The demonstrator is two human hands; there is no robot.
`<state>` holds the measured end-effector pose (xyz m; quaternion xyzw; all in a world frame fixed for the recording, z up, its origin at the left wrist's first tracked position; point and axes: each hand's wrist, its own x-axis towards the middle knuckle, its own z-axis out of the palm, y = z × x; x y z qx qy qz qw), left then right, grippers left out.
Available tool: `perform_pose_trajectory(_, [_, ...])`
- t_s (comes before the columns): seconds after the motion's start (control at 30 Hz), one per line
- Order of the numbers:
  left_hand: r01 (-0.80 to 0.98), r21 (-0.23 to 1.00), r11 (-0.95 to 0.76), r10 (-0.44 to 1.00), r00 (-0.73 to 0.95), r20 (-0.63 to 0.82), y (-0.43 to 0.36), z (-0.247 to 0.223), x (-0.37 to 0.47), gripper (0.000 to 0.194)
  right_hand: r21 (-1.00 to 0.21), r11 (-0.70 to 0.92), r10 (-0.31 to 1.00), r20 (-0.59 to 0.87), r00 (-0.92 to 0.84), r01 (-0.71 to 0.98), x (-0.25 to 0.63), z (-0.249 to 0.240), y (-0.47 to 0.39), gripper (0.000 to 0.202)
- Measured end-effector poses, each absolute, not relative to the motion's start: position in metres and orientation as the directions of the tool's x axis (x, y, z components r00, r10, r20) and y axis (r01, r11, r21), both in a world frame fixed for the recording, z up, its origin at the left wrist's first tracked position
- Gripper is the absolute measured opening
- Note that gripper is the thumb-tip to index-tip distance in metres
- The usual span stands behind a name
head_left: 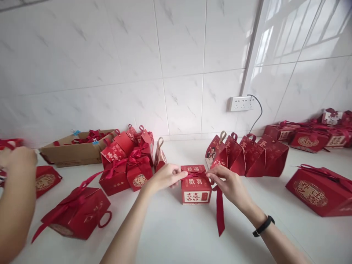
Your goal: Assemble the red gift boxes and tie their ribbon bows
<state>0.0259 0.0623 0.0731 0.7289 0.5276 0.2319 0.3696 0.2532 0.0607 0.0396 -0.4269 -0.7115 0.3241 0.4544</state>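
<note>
Tied box: one red box (196, 198), mid-surface (167, 234), between the two hands
Ribbon: one dark-red ribbon (220, 212) across its lid, an end hanging at the right
Left hand (168, 176): thumb and fingers narrowed, pinching the ribbon at the lid's left
Right hand (227, 180): narrowed likewise, pinching the ribbon at the lid's right
Wristband: one black wristband (264, 226), right wrist
Twisted boxes (253, 157): at least four, rowed behind
Cardboard tray (74, 157): one, left rear
Socket strip (242, 104): one
</note>
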Motion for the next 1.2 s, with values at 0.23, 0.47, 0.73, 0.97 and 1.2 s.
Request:
perform_pose_trajectory(0.23, [0.518,0.855,-0.015,0.950,0.273,-0.149,0.050,0.068,0.028,0.035,-0.970,0.072,0.971,0.016,-0.238,0.231,0.252,0.050,0.056,0.046])
perform_pose_trajectory(0.47, [0.431,0.901,-0.049,0.959,0.272,-0.078,0.050,0.066,0.023,0.029,-0.915,-0.061,0.924,-0.203,-0.323,0.400,0.261,0.054,0.058,0.051])
perform_pose_trajectory(0.73, [0.254,0.956,0.145,0.923,0.314,-0.223,0.054,0.066,0.024,0.031,-0.955,-0.048,0.911,-0.163,-0.379,0.294,0.268,0.052,0.060,0.040])
perform_pose_trajectory(0.97, [0.275,0.958,0.084,0.915,0.359,-0.184,0.052,0.062,0.021,0.024,-0.966,-0.002,0.861,-0.133,-0.490,0.259,0.278,0.049,0.066,0.032])
perform_pose_trajectory(1.2, [0.148,0.986,0.082,0.878,0.458,-0.142,0.047,0.066,0.023,0.025,-0.994,0.105,0.862,0.077,-0.502,0.028,0.278,0.055,0.059,0.023])
